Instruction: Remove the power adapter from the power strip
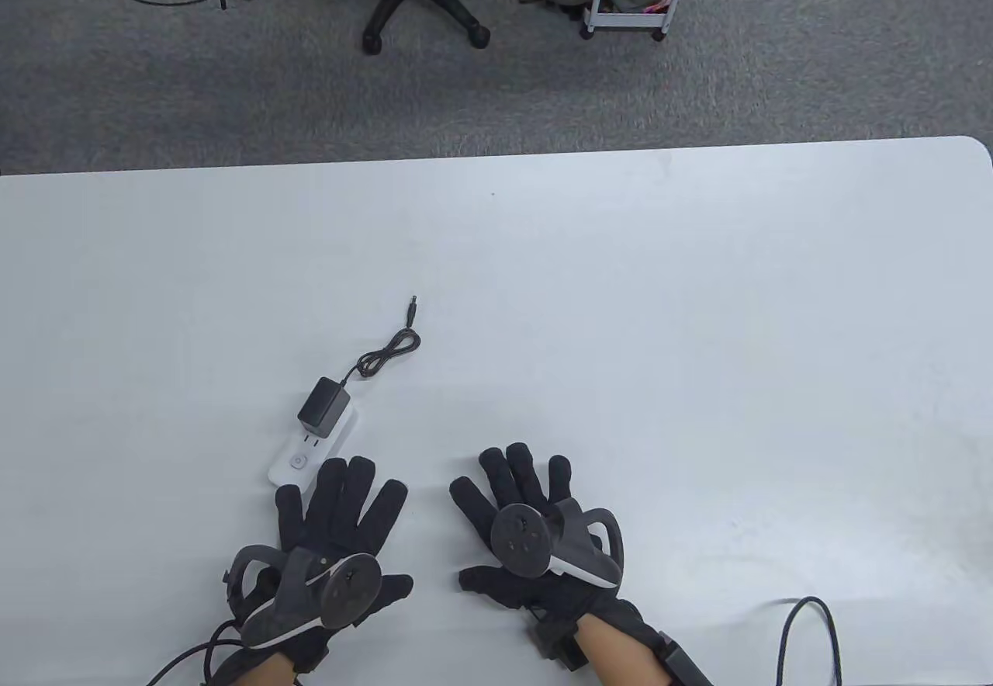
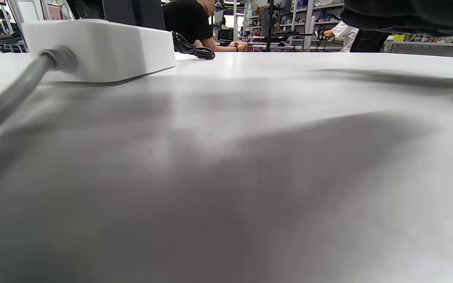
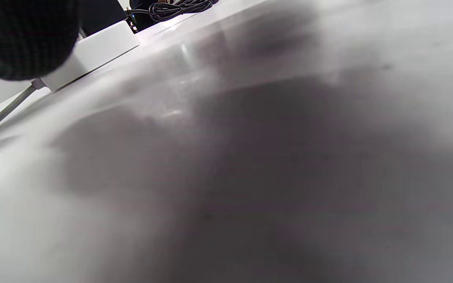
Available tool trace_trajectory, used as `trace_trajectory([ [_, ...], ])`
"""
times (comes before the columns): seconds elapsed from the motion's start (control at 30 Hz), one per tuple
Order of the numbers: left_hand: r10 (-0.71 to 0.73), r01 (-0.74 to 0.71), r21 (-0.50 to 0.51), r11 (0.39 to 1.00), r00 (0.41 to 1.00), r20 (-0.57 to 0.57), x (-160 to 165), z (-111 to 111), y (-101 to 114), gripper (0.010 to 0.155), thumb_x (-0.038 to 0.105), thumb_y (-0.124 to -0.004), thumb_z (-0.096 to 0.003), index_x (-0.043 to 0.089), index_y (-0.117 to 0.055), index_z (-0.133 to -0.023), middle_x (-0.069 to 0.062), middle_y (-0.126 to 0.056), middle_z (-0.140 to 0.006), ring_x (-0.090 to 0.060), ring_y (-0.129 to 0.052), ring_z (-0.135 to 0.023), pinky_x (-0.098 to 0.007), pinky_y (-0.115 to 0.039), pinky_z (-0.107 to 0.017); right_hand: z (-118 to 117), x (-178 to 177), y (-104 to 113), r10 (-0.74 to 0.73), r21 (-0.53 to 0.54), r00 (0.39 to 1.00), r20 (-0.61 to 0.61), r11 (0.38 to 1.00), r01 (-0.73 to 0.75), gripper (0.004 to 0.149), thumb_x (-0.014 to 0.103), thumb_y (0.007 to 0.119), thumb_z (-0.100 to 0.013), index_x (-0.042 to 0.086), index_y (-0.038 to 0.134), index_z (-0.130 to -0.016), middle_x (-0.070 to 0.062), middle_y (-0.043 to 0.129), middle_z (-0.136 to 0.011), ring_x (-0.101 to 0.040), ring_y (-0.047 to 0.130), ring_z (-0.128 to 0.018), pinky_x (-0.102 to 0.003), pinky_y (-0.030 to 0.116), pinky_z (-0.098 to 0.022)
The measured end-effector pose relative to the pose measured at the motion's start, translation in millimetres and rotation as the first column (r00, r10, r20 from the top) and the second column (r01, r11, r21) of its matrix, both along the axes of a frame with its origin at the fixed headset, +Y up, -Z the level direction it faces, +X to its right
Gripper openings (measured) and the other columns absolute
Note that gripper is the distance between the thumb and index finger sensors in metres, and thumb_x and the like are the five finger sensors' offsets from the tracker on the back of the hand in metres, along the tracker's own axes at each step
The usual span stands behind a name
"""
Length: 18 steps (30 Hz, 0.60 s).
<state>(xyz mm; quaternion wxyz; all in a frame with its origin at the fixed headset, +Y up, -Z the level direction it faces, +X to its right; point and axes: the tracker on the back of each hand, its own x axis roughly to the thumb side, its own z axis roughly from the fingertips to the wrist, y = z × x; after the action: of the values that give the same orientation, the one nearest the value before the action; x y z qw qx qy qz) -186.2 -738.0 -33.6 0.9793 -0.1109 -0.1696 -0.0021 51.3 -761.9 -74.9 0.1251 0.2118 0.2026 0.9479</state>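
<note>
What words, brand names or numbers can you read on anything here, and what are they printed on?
None can be read.
The white plastic power strip shows only a round button, no lettering.
The black box-shaped power adapter shows a plain face.
Items on the background shelves in the left wrist view are too small to read.

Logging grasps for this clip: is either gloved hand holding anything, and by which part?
Nothing is held. The left hand and right hand lie spread on the white table; the black power adapter is untouched.

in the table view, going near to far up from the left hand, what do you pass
left hand → power strip → power adapter plugged into it → coiled black cord → barrel plug at the cord's end → bare table
</note>
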Motion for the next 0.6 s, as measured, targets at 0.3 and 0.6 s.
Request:
trace_trajectory([
  [0.3, -0.012, 0.012, 0.001, 1.000, 1.000, -0.003, 0.2, 0.4, 0.8, 0.100, 0.079, -0.064, -0.0358, 0.036, -0.017, -0.113, -0.007, -0.005, -0.123, -0.044, -0.015, -0.117, -0.076, -0.027, -0.074, -1.0, 4.7, 6.3, -0.036, 0.022, 0.999, 0.035, 0.999, 0.036, 0.093, 0.071, 0.072, -0.031, 0.051, 0.008, -0.095, 0.007, -0.008, -0.110, -0.019, -0.012, -0.102, -0.052, -0.012, -0.066],
  [0.6, -0.009, 0.009, -0.014, 1.000, 1.000, 0.007, 0.9, -0.2, 0.3, 0.100, 0.078, -0.064, -0.0359, 0.036, -0.017, -0.113, -0.007, -0.005, -0.123, -0.044, -0.014, -0.117, -0.076, -0.027, -0.074, -2.7, 4.1, 3.2, -0.035, 0.000, 0.999, 0.040, 0.999, 0.035, 0.093, 0.070, 0.073, -0.031, 0.052, 0.009, -0.095, 0.007, -0.008, -0.110, -0.019, -0.012, -0.102, -0.052, -0.012, -0.066],
])
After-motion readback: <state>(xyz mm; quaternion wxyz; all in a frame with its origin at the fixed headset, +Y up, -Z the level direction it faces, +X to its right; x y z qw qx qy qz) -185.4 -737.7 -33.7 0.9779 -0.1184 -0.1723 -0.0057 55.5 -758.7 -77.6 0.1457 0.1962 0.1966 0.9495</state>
